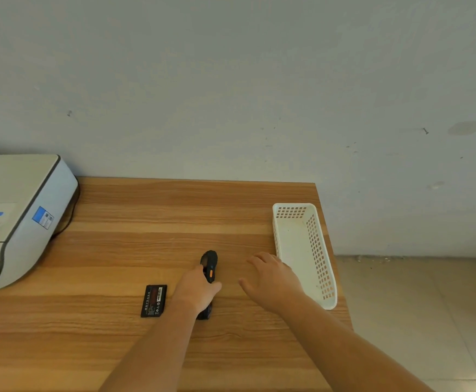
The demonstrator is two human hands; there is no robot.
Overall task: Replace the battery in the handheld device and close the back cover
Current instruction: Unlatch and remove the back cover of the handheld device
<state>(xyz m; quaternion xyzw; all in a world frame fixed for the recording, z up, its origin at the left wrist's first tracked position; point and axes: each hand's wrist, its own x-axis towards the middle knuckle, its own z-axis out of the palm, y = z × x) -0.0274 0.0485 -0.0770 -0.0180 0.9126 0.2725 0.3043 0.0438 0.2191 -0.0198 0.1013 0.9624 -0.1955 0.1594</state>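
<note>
A black handheld device (210, 264) with an orange side button stands on its edge on the wooden table (152, 210). My left hand (196, 290) is wrapped around its near half, hiding most of the body. A flat black battery (154, 300) with a red label lies on the table just left of that hand. My right hand (270, 275) hovers palm down to the right of the device, fingers spread, holding nothing. No back cover can be made out.
A white perforated plastic basket (320, 258) stands along the table's right edge, just beyond my right hand. A grey-white printer (19, 216) fills the back left corner, with a dark cable behind it. A wall runs behind the table; tiled floor lies to the right.
</note>
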